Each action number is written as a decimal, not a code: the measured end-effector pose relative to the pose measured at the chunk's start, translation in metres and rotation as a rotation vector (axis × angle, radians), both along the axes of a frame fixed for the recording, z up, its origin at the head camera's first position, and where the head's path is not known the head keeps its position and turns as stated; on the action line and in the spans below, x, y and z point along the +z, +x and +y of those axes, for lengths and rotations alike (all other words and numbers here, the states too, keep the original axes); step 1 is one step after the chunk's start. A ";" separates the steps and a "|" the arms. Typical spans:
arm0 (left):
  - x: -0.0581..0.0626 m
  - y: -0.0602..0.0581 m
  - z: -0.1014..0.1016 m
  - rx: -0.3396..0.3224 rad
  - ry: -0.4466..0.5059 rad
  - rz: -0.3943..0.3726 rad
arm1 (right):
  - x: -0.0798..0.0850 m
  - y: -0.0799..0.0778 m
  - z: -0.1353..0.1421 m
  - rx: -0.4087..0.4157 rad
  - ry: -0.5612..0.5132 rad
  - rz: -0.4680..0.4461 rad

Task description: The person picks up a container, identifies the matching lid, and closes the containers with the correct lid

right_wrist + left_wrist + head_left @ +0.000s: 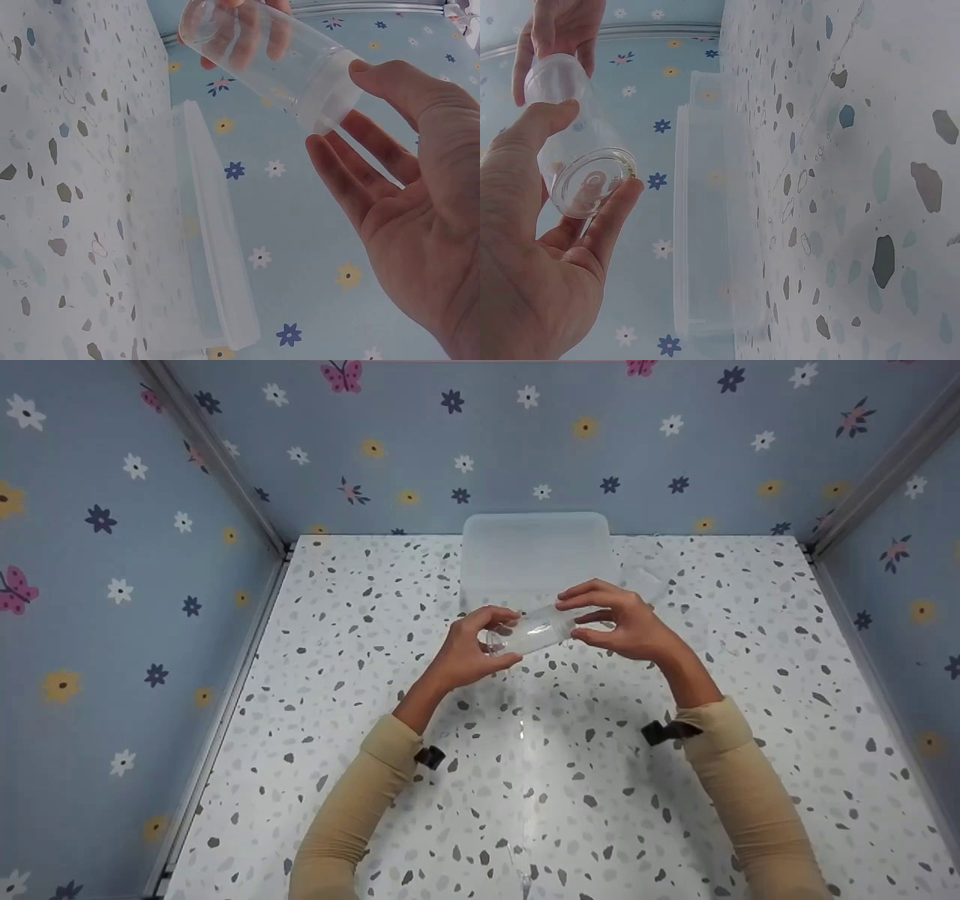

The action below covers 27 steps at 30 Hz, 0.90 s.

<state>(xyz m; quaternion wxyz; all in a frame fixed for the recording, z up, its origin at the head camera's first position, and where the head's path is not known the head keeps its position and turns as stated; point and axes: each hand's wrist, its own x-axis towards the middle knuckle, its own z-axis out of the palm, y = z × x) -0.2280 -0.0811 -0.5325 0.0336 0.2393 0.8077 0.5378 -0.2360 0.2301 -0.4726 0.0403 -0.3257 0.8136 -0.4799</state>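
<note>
A clear, see-through jar (534,631) is held up above the table, tilted on its side. My left hand (466,651) grips its base end, thumb on one side and fingers on the other. In the left wrist view the round base of the jar (592,184) faces the camera. At the other end, my right hand (630,624) grips the frosted white lid (328,94) between thumb and fingers. The lid sits on the jar's mouth. Nothing can be made out inside the jar.
Behind the hands a translucent plastic box (536,547) with a lid stands against the back wall. A faint clear object (646,581) lies to its right, its kind hard to tell. Flower-patterned panels (465,435) enclose the speckled white table (360,675) at back and sides.
</note>
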 end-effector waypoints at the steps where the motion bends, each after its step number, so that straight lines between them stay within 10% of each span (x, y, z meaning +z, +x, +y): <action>1: 0.000 0.000 0.000 0.001 -0.001 0.001 | 0.000 0.000 0.000 -0.001 0.000 -0.002; 27: 0.001 -0.001 -0.001 0.000 0.001 0.030 | 0.002 0.000 0.002 -0.005 -0.010 -0.017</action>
